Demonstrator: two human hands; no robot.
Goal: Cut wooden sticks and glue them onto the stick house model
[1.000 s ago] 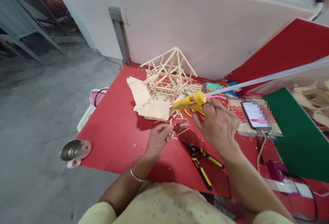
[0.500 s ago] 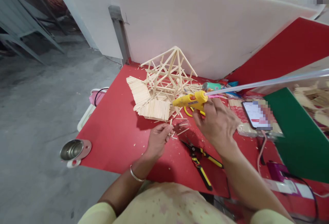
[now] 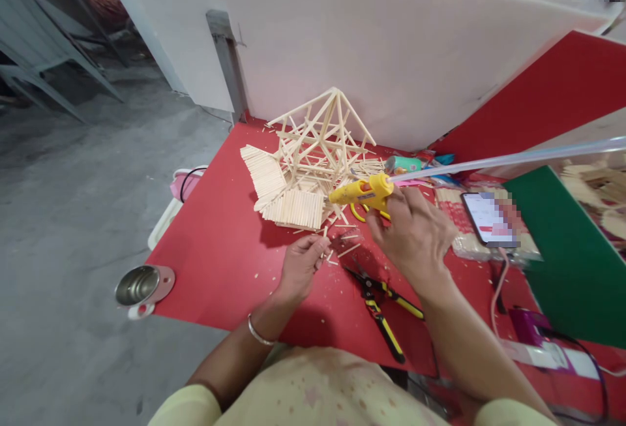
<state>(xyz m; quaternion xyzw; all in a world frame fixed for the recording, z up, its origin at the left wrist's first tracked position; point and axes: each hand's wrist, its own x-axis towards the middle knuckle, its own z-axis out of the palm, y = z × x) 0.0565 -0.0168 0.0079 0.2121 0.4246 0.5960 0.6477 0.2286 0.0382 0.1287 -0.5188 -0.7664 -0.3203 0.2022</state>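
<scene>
- The left hand (image 3: 299,269) and right hand (image 3: 413,233) are bare, and so are both forearms up to where the sleeves begin.
- A thin, plain, shiny bangle (image 3: 259,334) of silver colour rings the left wrist as a narrow band.
- The top (image 3: 317,390) is pale yellow, a soft cream-lemon cloth that fills the near edge of the view.
- Faint pinkish-brown flecks and small smudgy marks are scattered over its front, thickest near the middle.
- The left sleeve (image 3: 186,410) is the same pale yellow, with a rounded hem at the near left.
- The right sleeve (image 3: 513,413) matches it, and its hem shows at the near right edge.
- The fingernails are too small to make out.
</scene>
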